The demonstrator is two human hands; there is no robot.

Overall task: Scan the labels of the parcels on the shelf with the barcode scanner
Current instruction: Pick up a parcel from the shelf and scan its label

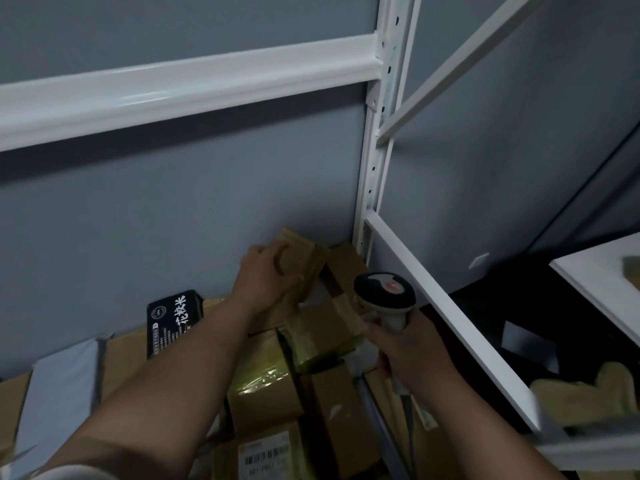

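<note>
Grey-walled shelf (pixel 194 88); taped brown parcels (pixel 332 327)

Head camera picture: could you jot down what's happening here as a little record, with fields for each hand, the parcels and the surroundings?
left hand: left hand grips a brown cardboard parcel at the back of the shelf, against the wall
right hand: right hand holds the barcode scanner by its handle, head up
other parcels: taped brown boxes packed together; one in front shows a barcode label
black box: black box with white print, standing at the left
shelf frame: white metal upright
wall: grey
</note>
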